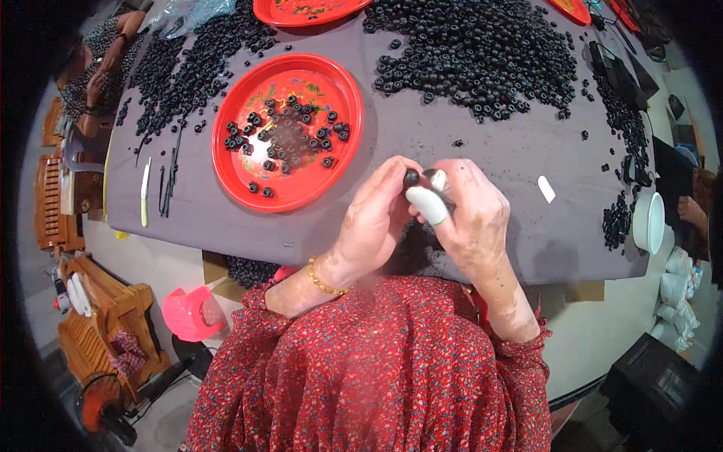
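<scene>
Just above the table's near edge, my two hands meet in front of my body. A small round black plastic part [410, 178] is pinched at the fingertips of my left hand [373, 218], which has a gold bracelet at its wrist. My right hand [476, 207] is closed close beside it, its thumb wearing a white finger cover [427, 205] with a green edge. Something pale and shiny shows between the right fingers, but its kind is hidden. Beyond my hands, a red round tray [348, 169] holds several similar black parts, loosely scattered.
A large heap of black parts [474, 60] covers the far right of the grey tablecloth [301, 233]; another heap [188, 71] lies far left. A light-handled knife [144, 200] and thin black sticks [169, 181] lie left. A white bowl [648, 222] stands at the right edge.
</scene>
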The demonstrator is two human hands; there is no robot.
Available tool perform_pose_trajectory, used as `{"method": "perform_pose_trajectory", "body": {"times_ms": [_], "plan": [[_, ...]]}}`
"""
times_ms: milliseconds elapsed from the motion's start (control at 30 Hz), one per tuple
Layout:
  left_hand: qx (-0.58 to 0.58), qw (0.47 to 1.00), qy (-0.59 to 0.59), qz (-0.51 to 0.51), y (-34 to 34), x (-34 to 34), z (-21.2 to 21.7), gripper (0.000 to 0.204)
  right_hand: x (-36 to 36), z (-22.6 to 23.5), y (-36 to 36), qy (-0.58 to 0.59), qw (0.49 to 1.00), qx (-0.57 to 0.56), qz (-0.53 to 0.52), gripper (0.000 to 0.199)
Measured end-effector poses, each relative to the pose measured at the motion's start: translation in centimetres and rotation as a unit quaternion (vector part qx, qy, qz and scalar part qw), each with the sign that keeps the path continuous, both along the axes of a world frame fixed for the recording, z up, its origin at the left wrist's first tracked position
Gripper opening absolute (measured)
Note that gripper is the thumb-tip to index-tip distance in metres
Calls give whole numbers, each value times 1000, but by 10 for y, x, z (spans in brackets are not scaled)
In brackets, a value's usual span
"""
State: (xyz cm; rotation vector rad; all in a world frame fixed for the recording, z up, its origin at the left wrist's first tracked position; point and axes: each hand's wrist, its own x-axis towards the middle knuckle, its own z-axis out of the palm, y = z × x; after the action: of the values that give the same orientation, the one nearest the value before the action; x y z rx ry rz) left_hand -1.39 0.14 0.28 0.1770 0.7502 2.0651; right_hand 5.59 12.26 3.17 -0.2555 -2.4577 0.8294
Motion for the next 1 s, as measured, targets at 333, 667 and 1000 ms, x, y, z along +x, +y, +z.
{"method": "perform_pose_trajectory", "body": {"times_ms": [333,667,1000], "plan": [[-15,998,-6,64,6,11,3,23,-8,-6,-6,29,991,124,-51,39],[-51,995,-17,81,6,13,3,24,-7,-5,-8,21,989,136,-51,29],[-88,990,2,106,5,18,3,23,-5,-12,-7,37,986,151,-56,28]]}}
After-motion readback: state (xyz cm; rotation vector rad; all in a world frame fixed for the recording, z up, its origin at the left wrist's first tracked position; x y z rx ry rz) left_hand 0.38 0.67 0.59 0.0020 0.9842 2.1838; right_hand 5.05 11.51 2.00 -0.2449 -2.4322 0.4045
